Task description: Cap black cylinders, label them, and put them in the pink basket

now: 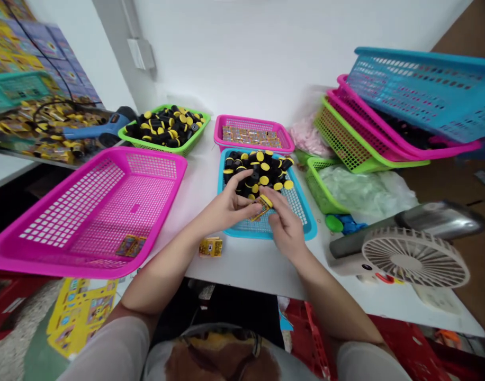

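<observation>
My left hand point(230, 203) and my right hand point(285, 225) meet over the blue basket point(235, 233). Between their fingertips is a small yellow-capped cylinder in a printed wrapper point(262, 206), tilted; fingers cover part of it. My left thumb presses on its side, and my right fingers close around the capped end. Behind the hands, black cylinders with yellow caps point(263, 180) fill the far half of the basket. On the table near my left wrist lies a small stack of yellow printed wrappers point(210, 247).
Left stands a pink basket point(147, 159) with a few printed pieces point(131, 245). Farther back are a green basket point(174, 150) of black cylinders and a pink basket point(254, 146) of wrapped pieces. A blue heat gun point(95, 130), stacked baskets point(417, 79) and a fan point(409, 262) flank the table.
</observation>
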A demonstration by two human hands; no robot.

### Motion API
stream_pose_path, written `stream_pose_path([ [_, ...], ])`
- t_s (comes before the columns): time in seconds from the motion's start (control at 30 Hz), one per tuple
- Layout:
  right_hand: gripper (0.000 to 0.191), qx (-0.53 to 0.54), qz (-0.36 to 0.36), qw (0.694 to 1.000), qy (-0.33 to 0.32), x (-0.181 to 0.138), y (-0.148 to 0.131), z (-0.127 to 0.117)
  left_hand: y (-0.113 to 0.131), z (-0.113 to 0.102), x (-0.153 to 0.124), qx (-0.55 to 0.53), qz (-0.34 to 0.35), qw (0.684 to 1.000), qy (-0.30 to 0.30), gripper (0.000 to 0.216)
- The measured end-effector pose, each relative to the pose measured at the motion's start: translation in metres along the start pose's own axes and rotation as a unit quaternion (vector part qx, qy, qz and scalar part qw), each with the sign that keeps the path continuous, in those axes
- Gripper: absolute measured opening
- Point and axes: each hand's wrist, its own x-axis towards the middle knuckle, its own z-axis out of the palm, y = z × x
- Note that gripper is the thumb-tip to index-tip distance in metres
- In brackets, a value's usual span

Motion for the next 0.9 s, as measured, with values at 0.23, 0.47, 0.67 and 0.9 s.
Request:
stream_pose_path([
  [0.23, 0.068, -0.259, -0.085, 0.956, 0.108, -0.006, -0.017, 0.017, -0.01, 0.004, 0.004, 0.028, 0.02, 0.994, 0.106, 0.105],
  [0.47, 0.057, -0.224, -0.11, 0.958, 0.14, -0.003, -0.025, 0.017, -0.015, 0.016, 0.003, 0.011, 0.013, 0.997, 0.08, 0.084],
  [0.67, 0.069, -0.18, -0.152, 0.967, 0.099, -0.011, -0.032, 0.024, -0.008, 0.016, -0.004, -0.014, -0.07, 0.995, -0.065, 0.082],
  [0.9, 0.058, -0.185, -0.139, 0.97, 0.073, -0.02, -0.03, 0.029, -0.006, 0.013, -0.008, 0.001, -0.009, 0.996, -0.094, 0.099],
])
